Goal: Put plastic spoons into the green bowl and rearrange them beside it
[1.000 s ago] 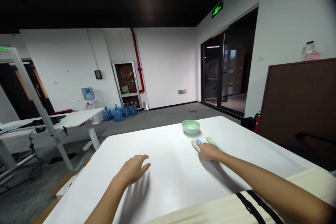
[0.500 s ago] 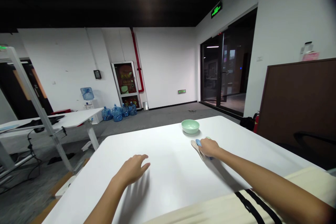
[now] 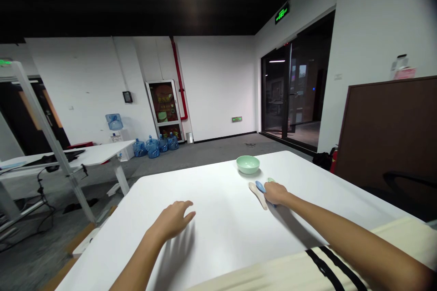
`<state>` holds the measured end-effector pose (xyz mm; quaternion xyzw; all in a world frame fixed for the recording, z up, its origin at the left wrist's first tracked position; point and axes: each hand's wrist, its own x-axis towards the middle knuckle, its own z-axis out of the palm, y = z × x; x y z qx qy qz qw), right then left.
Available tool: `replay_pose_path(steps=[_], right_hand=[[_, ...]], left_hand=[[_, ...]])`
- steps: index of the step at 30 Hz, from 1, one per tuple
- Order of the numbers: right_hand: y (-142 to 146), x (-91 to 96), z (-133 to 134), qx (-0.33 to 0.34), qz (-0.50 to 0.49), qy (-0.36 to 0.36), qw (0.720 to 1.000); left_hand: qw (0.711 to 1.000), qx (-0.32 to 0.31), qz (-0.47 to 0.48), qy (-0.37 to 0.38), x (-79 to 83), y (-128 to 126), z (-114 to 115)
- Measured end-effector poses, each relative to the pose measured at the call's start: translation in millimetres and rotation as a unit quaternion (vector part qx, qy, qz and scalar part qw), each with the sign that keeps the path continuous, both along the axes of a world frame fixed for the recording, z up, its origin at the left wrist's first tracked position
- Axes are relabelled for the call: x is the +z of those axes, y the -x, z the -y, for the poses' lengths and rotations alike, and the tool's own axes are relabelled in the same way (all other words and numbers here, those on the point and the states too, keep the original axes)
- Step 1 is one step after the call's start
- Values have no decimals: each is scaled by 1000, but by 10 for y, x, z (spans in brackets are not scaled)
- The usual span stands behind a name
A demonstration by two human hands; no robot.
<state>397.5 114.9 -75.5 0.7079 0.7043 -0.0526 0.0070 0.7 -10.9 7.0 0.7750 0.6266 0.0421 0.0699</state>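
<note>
My left hand (image 3: 175, 220) hovers above the left part of the white table (image 3: 218, 232), holding nothing, thumb and fingers apart. My right hand (image 3: 276, 192) is lowered over a group of spoons with its fingers curled downward. A beige spoon (image 3: 257, 195) lies just left of it, fully visible. The blue spoon (image 3: 260, 186) shows its bowl beside my fingertips, while the hand covers most of its handle. Only a tip of a green spoon (image 3: 271, 180) peeks out behind the knuckles. Which spoon my fingers grip is hidden. Beyond them a light green bowl (image 3: 248, 165) stands upright near the far edge.
A second white table (image 3: 112, 148) stands at the left with a metal post (image 3: 51, 132) beside it. Several blue water jugs (image 3: 152, 147) rest on the floor by the far wall. A brown partition (image 3: 392, 127) rises at the right.
My right hand has shifted slightly right, uncovering the whole beige spoon and more of the blue spoon's bowl. My left hand and the bowl stay where they were.
</note>
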Motion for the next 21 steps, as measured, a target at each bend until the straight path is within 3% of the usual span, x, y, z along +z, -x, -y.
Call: replay_pose_path(steps=[6, 10, 13, 21], right_hand=[[87, 181, 29, -16, -49, -19, 998], [313, 346, 48, 2, -77, -48, 996], [523, 431, 70, 35, -90, -30, 995], [910, 395, 40, 68, -131, 14, 989]], left_hand=[[1000, -3, 3, -4, 12, 5, 12], [1000, 0, 9, -4, 3, 14, 13], [1000, 2, 8, -3, -9, 24, 6], [1000, -4, 2, -5, -1, 31, 13]])
